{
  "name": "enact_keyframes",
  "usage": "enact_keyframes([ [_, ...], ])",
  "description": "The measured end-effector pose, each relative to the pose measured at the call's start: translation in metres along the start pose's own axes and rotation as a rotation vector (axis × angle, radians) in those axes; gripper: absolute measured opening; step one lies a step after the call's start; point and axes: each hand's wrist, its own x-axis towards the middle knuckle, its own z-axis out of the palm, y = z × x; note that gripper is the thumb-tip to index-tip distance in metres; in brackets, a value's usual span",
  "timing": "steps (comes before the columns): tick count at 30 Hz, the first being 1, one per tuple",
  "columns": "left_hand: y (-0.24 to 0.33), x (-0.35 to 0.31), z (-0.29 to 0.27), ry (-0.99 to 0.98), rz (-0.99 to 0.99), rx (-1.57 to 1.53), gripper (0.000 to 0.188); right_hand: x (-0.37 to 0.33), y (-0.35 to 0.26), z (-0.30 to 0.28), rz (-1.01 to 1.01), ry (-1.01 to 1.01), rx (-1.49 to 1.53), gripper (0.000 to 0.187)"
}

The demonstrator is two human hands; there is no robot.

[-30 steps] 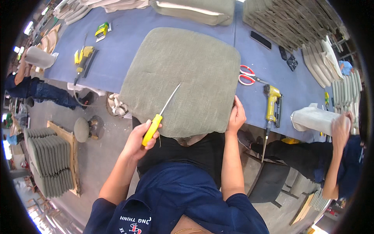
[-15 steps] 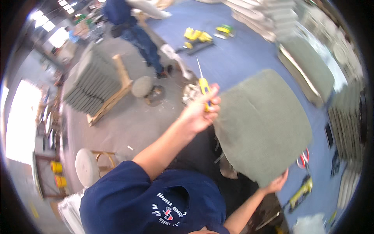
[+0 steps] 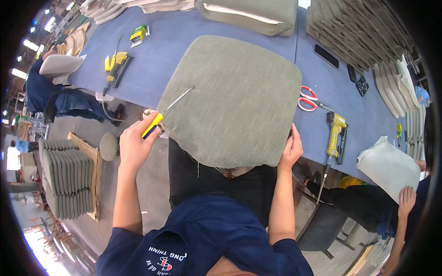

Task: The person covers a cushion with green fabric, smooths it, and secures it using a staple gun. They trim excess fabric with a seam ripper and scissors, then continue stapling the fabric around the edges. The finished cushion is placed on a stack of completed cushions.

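The blue worktop (image 3: 161, 50) faces the wearer squarely again, where half a second ago the view was swung aside and blurred. On its near side is the grey-green cushion (image 3: 230, 101), reaching past the worktop's near edge over the wearer's legs; what bears its weight there is hidden.

The left hand (image 3: 139, 140) has come back from a raised spot and is now just beside the cushion's left edge, fingers wrapped around the handle of the screwdriver (image 3: 159, 118). The right hand (image 3: 291, 147) is at the near right corner as before, fingers bent along the edge; how firmly they close underneath I cannot tell. In my judgement this leaves the cushion steadied on one side and the tool within reach of its top. The thin shaft slants over the left part of the cushion, though whether its tip touches the fabric is unclear.

As for room, a stack of covers (image 3: 359, 32) bounds the far right. A strip of worktop shows between the cushion and the left staple gun (image 3: 120, 59). The right side is tighter: red-handled scissors (image 3: 316, 103) are just beside that edge. A loose thread (image 3: 198, 171) hangs from the near edge.
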Motion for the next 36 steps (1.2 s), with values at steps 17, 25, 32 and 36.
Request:
enact_keyframes([
  [17,-0.009,0.031,-0.051,-0.139,0.348,0.506,0.05,-0.001,0.008,0.0,-0.006,-0.023,-0.036,0.043],
  [25,-0.023,0.006,-0.015,0.037,0.453,0.449,0.048,-0.005,0.001,0.007,-0.001,0.017,-0.033,0.043],
  [32,-0.046,-0.027,0.066,0.321,0.242,0.093,0.042,0.001,0.009,0.012,0.045,0.066,0.058,0.042],
  [36,-0.044,-0.042,0.081,0.397,0.228,0.115,0.044,0.003,0.002,0.007,-0.003,0.035,0.016,0.042],
])
